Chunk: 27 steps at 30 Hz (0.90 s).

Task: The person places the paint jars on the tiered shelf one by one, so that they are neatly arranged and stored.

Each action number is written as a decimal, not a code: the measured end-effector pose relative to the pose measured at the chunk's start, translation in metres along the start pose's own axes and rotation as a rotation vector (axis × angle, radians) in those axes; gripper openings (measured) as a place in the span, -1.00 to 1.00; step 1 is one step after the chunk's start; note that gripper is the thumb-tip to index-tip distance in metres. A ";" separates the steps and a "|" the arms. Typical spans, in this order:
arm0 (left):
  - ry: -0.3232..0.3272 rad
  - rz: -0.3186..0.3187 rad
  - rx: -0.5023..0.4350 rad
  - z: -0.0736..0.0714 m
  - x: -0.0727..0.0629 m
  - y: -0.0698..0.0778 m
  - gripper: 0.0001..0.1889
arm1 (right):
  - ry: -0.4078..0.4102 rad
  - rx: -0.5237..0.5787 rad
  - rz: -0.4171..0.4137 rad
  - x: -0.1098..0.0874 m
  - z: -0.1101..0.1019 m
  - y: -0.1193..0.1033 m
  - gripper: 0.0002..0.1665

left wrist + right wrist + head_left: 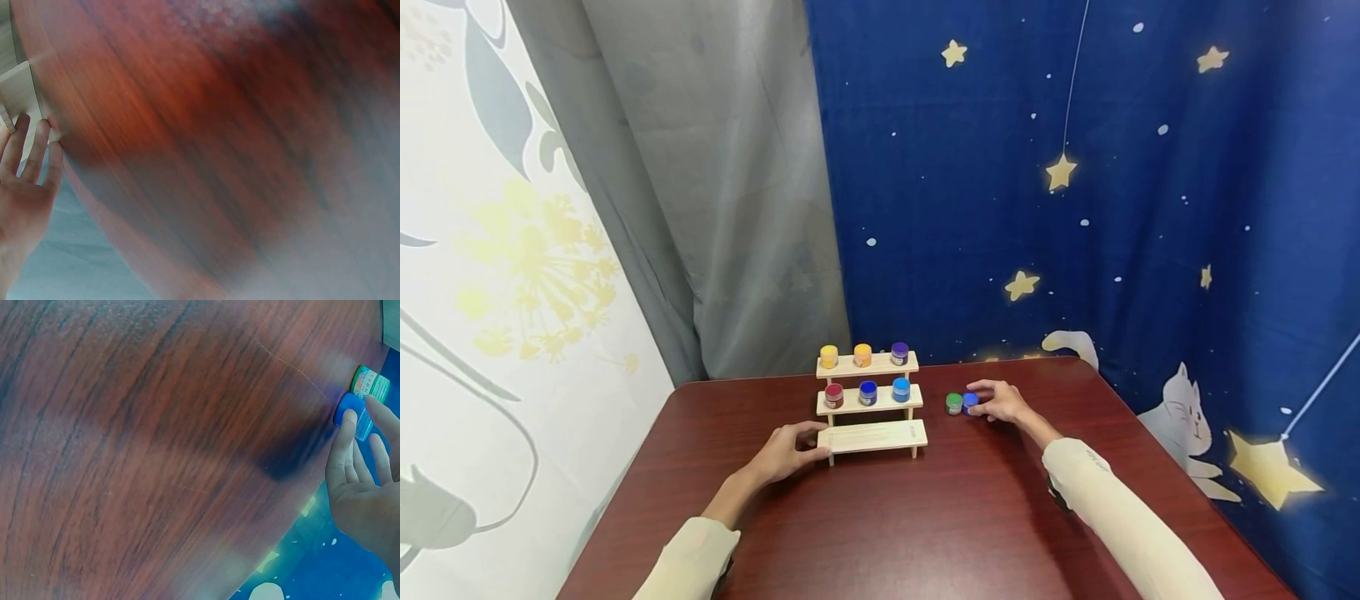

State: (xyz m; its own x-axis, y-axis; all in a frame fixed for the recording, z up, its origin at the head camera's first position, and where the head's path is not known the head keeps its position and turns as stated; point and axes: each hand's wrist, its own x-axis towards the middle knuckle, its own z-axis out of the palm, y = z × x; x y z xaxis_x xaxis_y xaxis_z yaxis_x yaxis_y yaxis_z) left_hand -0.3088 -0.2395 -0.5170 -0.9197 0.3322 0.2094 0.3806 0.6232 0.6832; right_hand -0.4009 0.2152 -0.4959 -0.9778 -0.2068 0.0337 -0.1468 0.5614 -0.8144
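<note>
A light wooden three-step stand (pixel 874 436) stands on the table, its lowest step bare. My left hand (pixel 788 452) grips the left end of that step, thumb in front and fingers behind; the left wrist view shows those fingers (pixel 37 153) against the pale wood. To the right of the stand, my right hand (pixel 1002 402) pinches a small blue-lidded paint jar (pixel 350 409) between thumb and fingertips. Close beside it is a green-lidded paint jar (pixel 954 403), with a printed label facing the right wrist view.
On the middle step sit a dark red jar (pixel 834 395), a dark blue jar (pixel 868 392) and a light blue jar (pixel 901 389). The top step bears a yellow jar (pixel 828 357), an orange jar (pixel 862 355) and a purple jar (pixel 899 353). Curtains (pixel 925 208) hang behind the reddish-brown table (pixel 880 533).
</note>
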 end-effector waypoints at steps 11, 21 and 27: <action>0.011 0.009 0.011 0.001 0.001 0.000 -0.53 | 0.012 0.034 0.023 -0.003 0.003 0.002 -0.47; 0.012 -0.002 0.009 0.001 -0.001 0.000 -0.53 | 0.007 0.022 -0.001 -0.007 0.002 0.009 -0.48; 0.012 0.003 0.012 0.000 -0.001 0.000 -0.52 | -0.001 0.019 -0.016 -0.015 -0.001 0.006 -0.48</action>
State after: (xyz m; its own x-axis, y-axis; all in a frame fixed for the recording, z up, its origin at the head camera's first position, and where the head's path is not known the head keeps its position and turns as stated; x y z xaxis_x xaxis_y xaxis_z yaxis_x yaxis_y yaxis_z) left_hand -0.3082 -0.2394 -0.5174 -0.9195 0.3258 0.2198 0.3846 0.6307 0.6740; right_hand -0.3874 0.2222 -0.5006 -0.9751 -0.2167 0.0466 -0.1600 0.5429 -0.8244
